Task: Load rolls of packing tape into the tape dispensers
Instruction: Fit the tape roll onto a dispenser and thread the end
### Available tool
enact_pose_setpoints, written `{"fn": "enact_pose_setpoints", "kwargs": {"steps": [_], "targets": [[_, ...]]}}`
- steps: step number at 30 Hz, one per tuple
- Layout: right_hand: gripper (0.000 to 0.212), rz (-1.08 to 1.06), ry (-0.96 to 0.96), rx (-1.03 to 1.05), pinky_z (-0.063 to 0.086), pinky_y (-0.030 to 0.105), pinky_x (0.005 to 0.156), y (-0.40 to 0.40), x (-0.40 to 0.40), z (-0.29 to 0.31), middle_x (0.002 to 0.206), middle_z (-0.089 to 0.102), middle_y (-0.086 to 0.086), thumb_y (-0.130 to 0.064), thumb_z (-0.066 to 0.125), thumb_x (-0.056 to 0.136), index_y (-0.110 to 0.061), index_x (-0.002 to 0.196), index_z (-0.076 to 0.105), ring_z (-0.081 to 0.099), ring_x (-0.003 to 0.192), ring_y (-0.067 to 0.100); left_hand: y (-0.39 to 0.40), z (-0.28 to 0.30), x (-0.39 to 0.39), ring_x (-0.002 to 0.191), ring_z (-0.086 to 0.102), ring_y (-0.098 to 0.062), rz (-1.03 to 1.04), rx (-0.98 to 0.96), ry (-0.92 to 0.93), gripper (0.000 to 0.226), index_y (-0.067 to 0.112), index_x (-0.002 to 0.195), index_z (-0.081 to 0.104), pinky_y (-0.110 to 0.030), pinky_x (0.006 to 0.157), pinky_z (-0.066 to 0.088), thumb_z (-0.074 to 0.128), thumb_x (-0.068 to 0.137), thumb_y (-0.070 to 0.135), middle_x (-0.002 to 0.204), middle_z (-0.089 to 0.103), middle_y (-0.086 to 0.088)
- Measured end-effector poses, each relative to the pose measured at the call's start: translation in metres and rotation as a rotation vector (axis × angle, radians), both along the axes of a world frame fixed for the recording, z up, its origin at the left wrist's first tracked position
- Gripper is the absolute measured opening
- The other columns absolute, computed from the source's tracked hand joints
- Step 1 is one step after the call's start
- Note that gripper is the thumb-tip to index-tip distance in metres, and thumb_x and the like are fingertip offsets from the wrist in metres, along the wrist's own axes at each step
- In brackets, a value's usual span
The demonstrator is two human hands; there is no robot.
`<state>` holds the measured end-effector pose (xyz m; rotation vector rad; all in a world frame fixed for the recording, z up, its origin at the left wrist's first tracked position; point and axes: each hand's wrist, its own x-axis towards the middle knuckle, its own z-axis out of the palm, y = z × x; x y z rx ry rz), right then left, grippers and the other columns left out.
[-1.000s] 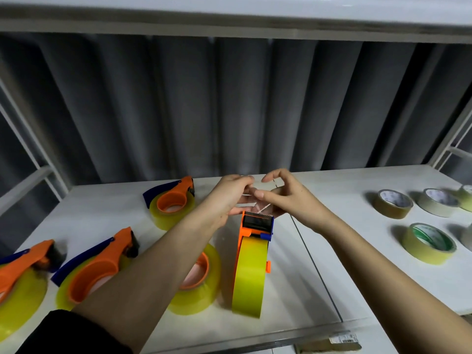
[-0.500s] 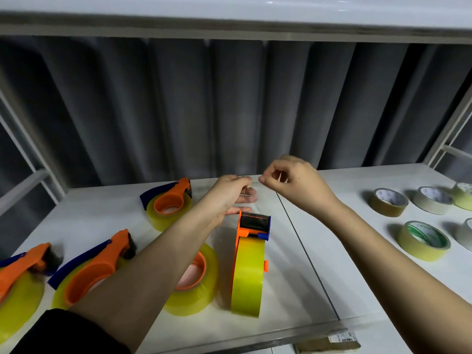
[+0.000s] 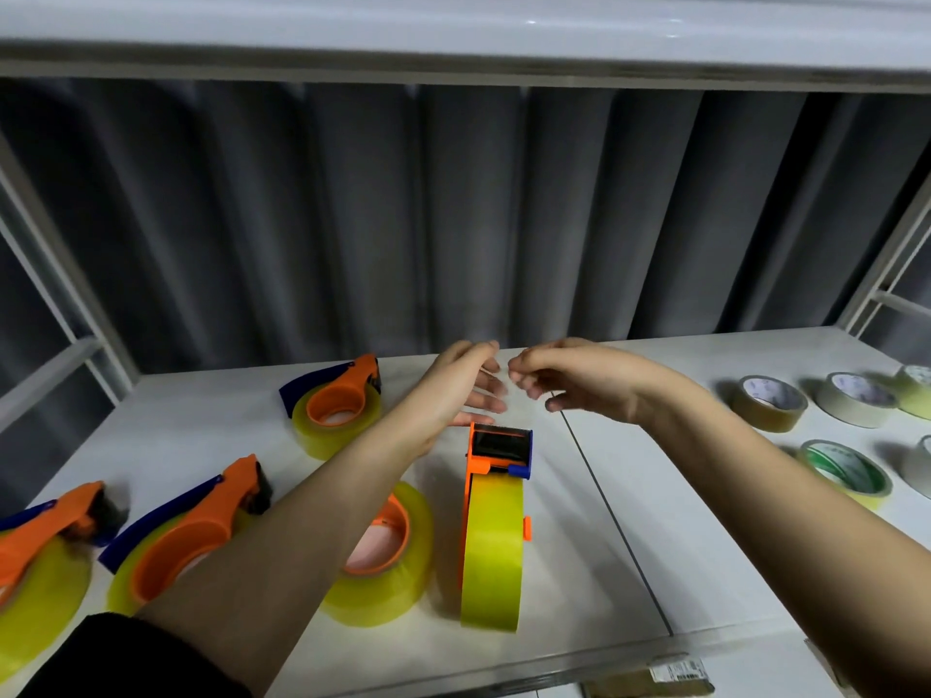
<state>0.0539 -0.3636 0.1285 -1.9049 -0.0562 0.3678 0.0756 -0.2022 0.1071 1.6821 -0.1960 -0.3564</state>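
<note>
Standing upright, yellow-loaded orange dispenser (image 3: 496,526)

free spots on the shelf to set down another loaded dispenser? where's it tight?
Bare patch right of the upright dispenser, up to the loose rolls, nearest the green-core roll. Another between the back dispenser and the front-left dispenser. Crowded: front left, and the middle, where the left hand and right hand hover over the shelf.

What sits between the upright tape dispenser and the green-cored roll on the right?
Nothing: in the head view, only bare shelf with a thin seam lies between the upright dispenser and the green-cored roll.
</note>
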Motion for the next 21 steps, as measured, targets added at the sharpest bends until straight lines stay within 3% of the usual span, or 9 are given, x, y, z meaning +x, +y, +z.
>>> {"fn": "enact_pose_setpoints", "kwargs": {"steps": [4, 10, 18, 21], "targets": [[0.021, 0.05, 0.176, 0.142, 0.034, 0.022, 0.063, -0.001, 0.005, -0.009, 0.069, 0.054, -0.008, -0.025, 0.051, 0.093, -0.021, 0.074, 0.059, 0.047, 0.065, 0.005, 0.002, 0.0, -0.001, 0.075, 0.068, -0.016, -0.06, 0.034, -0.015, 0.014, 0.018, 0.088, 0.057, -0.027, 0.066, 0.055, 0.047, 0.094, 0.024, 0.083, 0.064, -0.004], [0.022, 0.027, 0.163, 0.183, 0.033, 0.025, 0.066, -0.002, 0.008, -0.014, 0.071, 0.055, -0.008, -0.025, 0.049, 0.093, -0.021, 0.074, 0.058, 0.046, 0.067, 0.006, 0.002, 0.002, 0.003, 0.076, 0.068, -0.018, -0.057, 0.03, 0.058, 0.019, 0.015, 0.078, 0.055, -0.031, 0.076, 0.055, 0.046, 0.094, 0.018, 0.077, 0.062, -0.004], [0.02, 0.03, -0.32, -0.217, 0.04, 0.02, 0.071, 0.004, -0.002, -0.009, 0.083, 0.058, -0.003, -0.022, 0.049, 0.098, -0.008, 0.089, 0.06, 0.051, 0.076, 0.005, 0.001, 0.005, 0.007, 0.075, 0.067, -0.013, -0.131, 0.007, 0.245, 0.025, 0.015, 0.065, 0.047, -0.023, 0.066, 0.047, 0.045, 0.091, 0.019, 0.074, 0.061, 0.0], [0.028, -0.013, -0.556, -0.425, 0.043, 0.028, 0.076, 0.004, -0.004, -0.013, 0.09, 0.061, 0.004, -0.029, 0.048, 0.098, -0.007, 0.09, 0.063, 0.053, 0.082, 0.012, 0.0, 0.006, 0.008, 0.077, 0.066, -0.014, -0.144, -0.021, 0.293, 0.03, 0.016, 0.061, 0.044, -0.023, 0.063, 0.045, 0.044, 0.09, 0.018, 0.071, 0.057, 0.0]]}}
